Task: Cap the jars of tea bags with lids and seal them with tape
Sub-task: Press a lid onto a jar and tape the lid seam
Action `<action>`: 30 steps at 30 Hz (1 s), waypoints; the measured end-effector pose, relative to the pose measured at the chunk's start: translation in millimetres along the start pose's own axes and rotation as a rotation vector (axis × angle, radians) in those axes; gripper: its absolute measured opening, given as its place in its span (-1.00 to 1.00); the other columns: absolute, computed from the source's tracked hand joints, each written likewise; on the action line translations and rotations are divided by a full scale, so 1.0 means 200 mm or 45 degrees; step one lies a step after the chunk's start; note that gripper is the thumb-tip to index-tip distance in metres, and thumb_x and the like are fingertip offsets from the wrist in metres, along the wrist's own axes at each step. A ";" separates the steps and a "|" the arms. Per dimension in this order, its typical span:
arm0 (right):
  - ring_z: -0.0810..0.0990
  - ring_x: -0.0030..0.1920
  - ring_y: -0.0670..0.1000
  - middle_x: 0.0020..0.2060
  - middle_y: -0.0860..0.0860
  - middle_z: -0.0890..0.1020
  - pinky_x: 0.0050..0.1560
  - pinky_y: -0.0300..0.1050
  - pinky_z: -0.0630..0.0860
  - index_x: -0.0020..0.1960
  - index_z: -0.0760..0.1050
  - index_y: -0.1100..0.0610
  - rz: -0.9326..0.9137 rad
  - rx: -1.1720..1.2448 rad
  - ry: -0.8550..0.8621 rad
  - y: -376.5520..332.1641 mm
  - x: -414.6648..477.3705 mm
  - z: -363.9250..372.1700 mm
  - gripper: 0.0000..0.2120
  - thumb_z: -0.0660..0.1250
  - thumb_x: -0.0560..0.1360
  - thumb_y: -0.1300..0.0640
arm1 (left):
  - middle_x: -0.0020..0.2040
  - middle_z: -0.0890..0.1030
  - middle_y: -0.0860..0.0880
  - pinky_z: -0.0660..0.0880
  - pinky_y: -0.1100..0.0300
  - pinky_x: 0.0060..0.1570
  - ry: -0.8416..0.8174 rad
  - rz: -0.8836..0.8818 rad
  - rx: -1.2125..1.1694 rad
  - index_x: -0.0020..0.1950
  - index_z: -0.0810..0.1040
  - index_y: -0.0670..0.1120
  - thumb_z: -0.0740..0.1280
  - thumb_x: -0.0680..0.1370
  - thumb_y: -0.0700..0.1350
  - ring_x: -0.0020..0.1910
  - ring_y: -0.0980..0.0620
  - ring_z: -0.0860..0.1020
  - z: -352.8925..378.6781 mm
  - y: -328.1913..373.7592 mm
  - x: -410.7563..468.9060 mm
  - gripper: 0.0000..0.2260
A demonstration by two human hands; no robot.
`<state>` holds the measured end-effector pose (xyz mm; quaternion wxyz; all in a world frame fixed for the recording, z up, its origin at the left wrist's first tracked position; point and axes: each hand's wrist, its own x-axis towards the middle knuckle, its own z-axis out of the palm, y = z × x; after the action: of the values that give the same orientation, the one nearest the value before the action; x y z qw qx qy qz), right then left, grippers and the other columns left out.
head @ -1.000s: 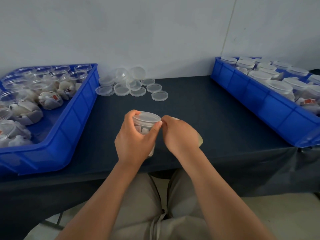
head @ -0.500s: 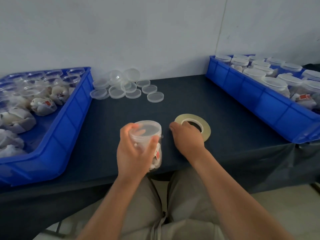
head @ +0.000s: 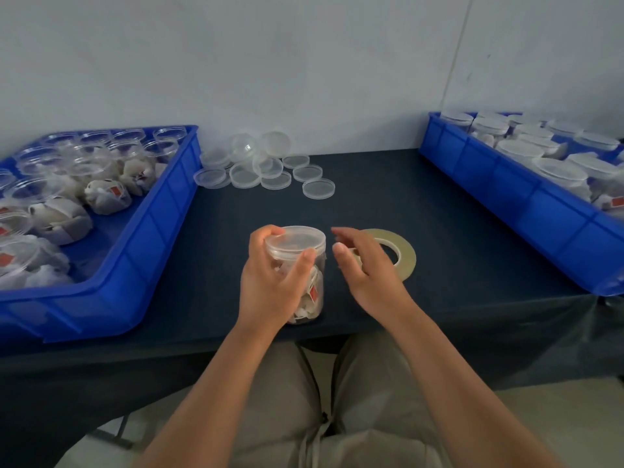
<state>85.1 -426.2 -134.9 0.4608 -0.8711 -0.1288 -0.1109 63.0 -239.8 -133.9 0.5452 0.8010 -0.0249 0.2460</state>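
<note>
Since half a second ago, the right hand (head: pixel 368 265) has lifted off the one tape roll (head: pixel 403 255) and now hovers just above it, fingers loosely spread, holding nothing. I see the left hand (head: pixel 270 285) wrapped round the single lidded jar of tea bags (head: pixel 310 292), near the table's (head: pixel 422 214) front edge. About ten loose lids (head: pixel 277 180) lie at the back of the table, between the two blue bins (head: pixel 162 214).

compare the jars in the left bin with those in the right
Left clear plastic jars, in the left blue plastic bin, are lidless; right clear plastic jars, in the right blue plastic bin, wear translucent lids. Left jars leave bin floor showing; right jars sit packed. Both hold tea bags.
</note>
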 end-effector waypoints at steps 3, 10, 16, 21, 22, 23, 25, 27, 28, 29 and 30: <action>0.47 0.40 -0.29 0.38 -0.28 0.53 0.39 -0.24 0.46 0.56 0.37 -0.15 -0.016 0.249 -0.106 -0.07 -0.02 0.04 -0.31 0.28 0.54 -0.45 | 0.13 0.61 0.26 0.59 0.37 -0.10 -0.048 0.006 -0.020 0.30 0.36 0.22 0.34 0.51 0.33 0.09 0.24 0.65 -0.01 0.00 0.02 -0.57; 0.67 0.28 -0.03 0.25 -0.08 0.69 0.20 -0.18 0.61 0.53 0.42 -0.01 0.058 0.891 -0.134 -0.08 -0.02 0.14 -0.60 0.32 0.72 0.11 | 0.11 0.59 0.36 0.56 0.39 -0.12 -0.141 -0.046 -0.169 0.29 0.42 0.18 0.22 0.55 0.33 0.04 0.22 0.67 -0.03 0.00 0.06 -0.61; 0.60 0.40 0.09 0.33 0.01 0.65 0.36 0.05 0.57 0.50 0.44 -0.06 0.207 1.159 -0.158 -0.09 0.00 0.16 -0.55 0.40 0.63 0.04 | 0.14 0.61 0.12 0.59 0.32 -0.08 -0.213 -0.020 -0.205 0.33 0.43 0.10 0.22 0.56 0.33 0.07 0.15 0.67 -0.05 -0.02 0.08 -0.55; 0.57 0.43 0.08 0.37 0.01 0.62 0.44 0.10 0.52 0.47 0.48 -0.10 0.196 1.146 -0.195 -0.08 -0.01 0.14 -0.60 0.38 0.65 0.03 | 0.12 0.59 0.31 0.56 0.37 -0.06 -0.226 -0.001 -0.210 0.28 0.42 0.20 0.20 0.58 0.31 0.09 0.17 0.65 -0.06 -0.03 0.08 -0.66; 0.57 0.42 0.05 0.37 -0.02 0.62 0.43 0.06 0.53 0.47 0.48 -0.12 0.167 1.087 -0.209 -0.08 -0.01 0.13 -0.62 0.35 0.67 0.01 | 0.13 0.58 0.32 0.56 0.36 -0.05 -0.225 0.006 -0.212 0.28 0.41 0.21 0.19 0.59 0.31 0.10 0.17 0.65 -0.06 -0.03 0.08 -0.67; 0.58 0.41 0.02 0.36 -0.05 0.63 0.41 0.01 0.55 0.47 0.48 -0.13 0.131 1.015 -0.218 -0.07 -0.01 0.11 -0.65 0.32 0.69 0.00 | 0.13 0.58 0.32 0.56 0.35 -0.03 -0.220 0.012 -0.214 0.29 0.41 0.21 0.18 0.61 0.32 0.12 0.16 0.64 -0.06 -0.04 0.07 -0.67; 0.62 0.35 -0.03 0.31 -0.11 0.65 0.32 -0.09 0.58 0.46 0.49 -0.10 0.066 0.898 -0.217 -0.07 -0.01 0.08 -0.68 0.29 0.71 0.00 | 0.15 0.58 0.29 0.56 0.34 0.00 -0.214 0.032 -0.225 0.31 0.42 0.20 0.14 0.64 0.35 0.14 0.13 0.64 -0.06 -0.05 0.06 -0.64; 0.68 0.25 -0.05 0.23 -0.15 0.69 0.17 -0.16 0.63 0.38 0.53 -0.05 0.033 0.819 -0.178 -0.06 0.01 0.06 -0.73 0.34 0.69 0.03 | 0.17 0.60 0.24 0.57 0.32 0.01 -0.224 0.044 -0.244 0.34 0.42 0.19 0.09 0.66 0.40 0.14 0.10 0.65 -0.05 -0.05 0.06 -0.59; 0.71 0.21 -0.05 0.19 -0.16 0.71 0.13 -0.16 0.65 0.33 0.55 -0.04 0.027 0.783 -0.147 -0.06 0.01 0.05 -0.77 0.37 0.68 0.04 | 0.18 0.60 0.23 0.59 0.30 0.02 -0.235 0.036 -0.250 0.35 0.43 0.21 0.06 0.67 0.40 0.15 0.10 0.65 -0.05 -0.05 0.06 -0.59; 0.72 0.16 -0.04 0.16 -0.16 0.72 0.12 -0.11 0.67 0.29 0.57 -0.04 0.024 0.743 -0.118 -0.07 0.02 0.04 -0.80 0.39 0.67 0.01 | 0.20 0.61 0.23 0.60 0.27 0.06 -0.248 0.022 -0.251 0.37 0.43 0.25 0.03 0.68 0.39 0.18 0.10 0.65 -0.04 -0.06 0.06 -0.60; 0.73 0.13 -0.03 0.14 -0.17 0.72 0.12 -0.04 0.69 0.25 0.59 -0.04 0.021 0.692 -0.098 -0.07 0.02 0.03 -0.79 0.41 0.65 -0.06 | 0.22 0.61 0.23 0.60 0.23 0.12 -0.265 0.005 -0.252 0.39 0.43 0.28 0.00 0.68 0.39 0.22 0.10 0.64 -0.04 -0.06 0.07 -0.60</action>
<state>85.4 -413.0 -125.3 0.6734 -0.7200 -0.1641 -0.0354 75.5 -224.9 -136.8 0.6157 0.7643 -0.1068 0.1590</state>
